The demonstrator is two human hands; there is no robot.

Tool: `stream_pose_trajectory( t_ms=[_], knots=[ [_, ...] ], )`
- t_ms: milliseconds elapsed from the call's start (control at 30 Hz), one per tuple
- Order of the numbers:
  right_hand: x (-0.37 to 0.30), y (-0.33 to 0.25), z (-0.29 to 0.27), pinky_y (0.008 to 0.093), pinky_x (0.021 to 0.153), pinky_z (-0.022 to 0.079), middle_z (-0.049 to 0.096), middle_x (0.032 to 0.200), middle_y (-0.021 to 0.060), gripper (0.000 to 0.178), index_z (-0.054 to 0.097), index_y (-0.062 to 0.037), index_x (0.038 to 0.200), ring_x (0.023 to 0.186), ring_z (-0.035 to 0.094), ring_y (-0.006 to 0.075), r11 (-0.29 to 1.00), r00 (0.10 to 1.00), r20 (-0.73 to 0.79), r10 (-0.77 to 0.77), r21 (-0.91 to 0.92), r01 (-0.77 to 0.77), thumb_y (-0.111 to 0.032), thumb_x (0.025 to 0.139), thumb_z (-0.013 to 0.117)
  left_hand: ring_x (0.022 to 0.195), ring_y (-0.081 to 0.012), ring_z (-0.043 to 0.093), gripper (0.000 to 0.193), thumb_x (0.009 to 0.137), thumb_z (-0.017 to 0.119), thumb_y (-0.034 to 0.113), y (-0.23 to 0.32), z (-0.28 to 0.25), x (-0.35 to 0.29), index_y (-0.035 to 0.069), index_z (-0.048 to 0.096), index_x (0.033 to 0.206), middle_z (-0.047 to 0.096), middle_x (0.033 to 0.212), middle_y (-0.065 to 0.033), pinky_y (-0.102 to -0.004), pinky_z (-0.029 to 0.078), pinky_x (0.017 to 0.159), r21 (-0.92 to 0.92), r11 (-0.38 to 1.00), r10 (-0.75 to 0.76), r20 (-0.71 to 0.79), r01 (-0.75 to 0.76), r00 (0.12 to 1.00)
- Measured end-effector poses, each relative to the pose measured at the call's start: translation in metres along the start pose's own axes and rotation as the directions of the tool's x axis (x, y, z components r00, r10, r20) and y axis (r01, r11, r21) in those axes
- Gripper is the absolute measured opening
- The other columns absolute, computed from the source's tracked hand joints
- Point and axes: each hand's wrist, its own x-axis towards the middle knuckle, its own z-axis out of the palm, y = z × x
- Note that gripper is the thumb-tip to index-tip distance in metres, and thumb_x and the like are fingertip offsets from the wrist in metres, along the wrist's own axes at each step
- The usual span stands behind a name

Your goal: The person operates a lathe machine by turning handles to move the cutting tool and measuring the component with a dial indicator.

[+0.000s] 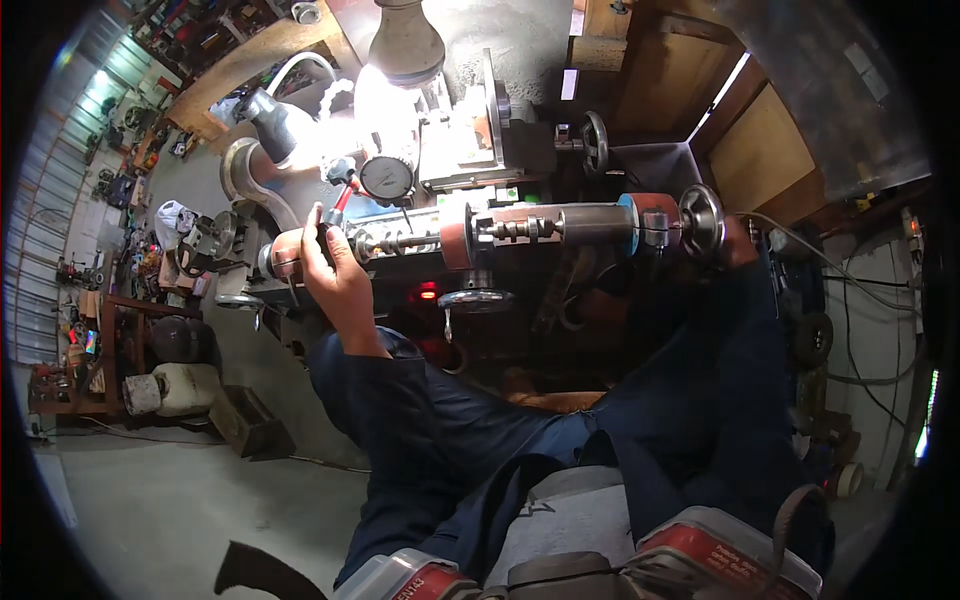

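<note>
My left hand (pixel 340 280) is raised at the left end of the long machine, thumb and fingertips brought together beside the lower end of a red and black rod (pixel 341 206). What they pinch is too small to make out. Right of the fingers a round dial gauge (pixel 387 179) stands over a shaft with lobes (pixel 525 229), its thin stem pointing down toward the shaft. The shaft lies level along the machine, passing a reddish-brown ring support (pixel 456 236). At the far right end, my right hand (pixel 739 242) is against the metal handwheel (pixel 702 220), its fingers hidden.
A bright lamp (pixel 406 45) hangs over the machine. Further handwheels (pixel 474 300) jut from its front, close to my knees. A small wheel (pixel 594 143) sits at the back. On the floor at left are a wooden box (pixel 240 420) and a pale tank (pixel 187 388).
</note>
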Motion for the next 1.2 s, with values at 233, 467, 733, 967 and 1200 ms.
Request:
stream_pose_trajectory(
  t_ms=[233, 467, 733, 967, 1200],
  knots=[
    [-0.032, -0.115, -0.046, 0.0322, 0.091, 0.050, 0.071, 0.105, 0.0115, 0.027, 0.067, -0.0002, 0.118, 0.100, 0.065, 0.0174, 0.984, 0.981, 0.159, -0.110, 0.158, 0.085, -0.015, 0.095, 0.067, 0.115, -0.0305, 0.061, 0.042, 0.097, 0.060, 0.017, 0.002, -0.010, 0.006, -0.007, 0.057, 0.131, 0.065, 0.122, -0.0219, -0.0360, 0.044, 0.102, 0.097, 0.987, 0.115, 0.137, -0.129, 0.984],
    [-0.042, -0.031, 0.024, 0.0405, 0.089, 0.051, 0.072, 0.102, 0.0185, 0.021, 0.072, -0.0051, 0.109, 0.103, 0.069, 0.0315, 0.985, 0.992, 0.020, -0.125, -0.113, 0.127, -0.015, 0.093, 0.062, 0.090, -0.0354, 0.068, 0.043, 0.085, 0.076, 0.034, -0.015, 0.008, 0.028, 0.004, 0.068, 0.115, 0.072, 0.098, -0.0200, -0.0436, 0.051, 0.081, 0.394, 0.918, -0.002, 0.128, -0.049, 0.992],
    [-0.196, -0.211, 0.050, 0.0365, 0.068, 0.055, 0.069, 0.089, 0.0174, 0.020, 0.067, -0.0031, 0.105, 0.076, 0.071, 0.0279, 0.911, 0.975, -0.222, -0.010, 0.400, 0.100, -0.017, 0.091, 0.069, 0.096, -0.0230, 0.067, 0.031, 0.087, 0.078, 0.016, -0.025, 0.020, 0.020, -0.010, 0.070, 0.103, 0.072, 0.105, -0.0180, -0.0367, 0.054, 0.090, -0.248, 0.930, -0.336, -0.266, 0.273, 0.904],
    [-0.199, -0.259, 0.064, 0.0417, 0.106, 0.037, 0.057, 0.115, 0.0180, 0.069, 0.042, -0.0060, 0.146, 0.118, 0.047, 0.0329, 0.735, 0.852, -0.401, -0.336, 0.454, 0.503, -0.028, 0.089, 0.074, 0.122, -0.0304, 0.058, 0.051, 0.106, 0.040, 0.036, 0.229, 0.062, -0.133, -0.006, 0.056, 0.129, 0.056, 0.133, -0.0217, -0.0412, 0.049, 0.103, -0.825, 0.406, -0.243, 0.316, 0.392, 0.917],
    [-0.186, -0.179, -0.009, 0.0270, 0.076, 0.050, 0.063, 0.083, 0.0026, 0.014, 0.065, -0.0018, 0.094, 0.081, 0.059, 0.0093, 0.342, 0.820, -0.347, 0.455, 0.919, 0.199, -0.003, 0.083, 0.073, 0.126, -0.0402, 0.054, 0.048, 0.106, 0.045, 0.037, 0.263, 0.077, -0.174, -0.007, 0.058, 0.123, 0.047, 0.142, -0.0277, -0.0459, 0.048, 0.104, -0.815, 0.529, 0.390, 0.480, 0.236, 0.786]
  ],
)
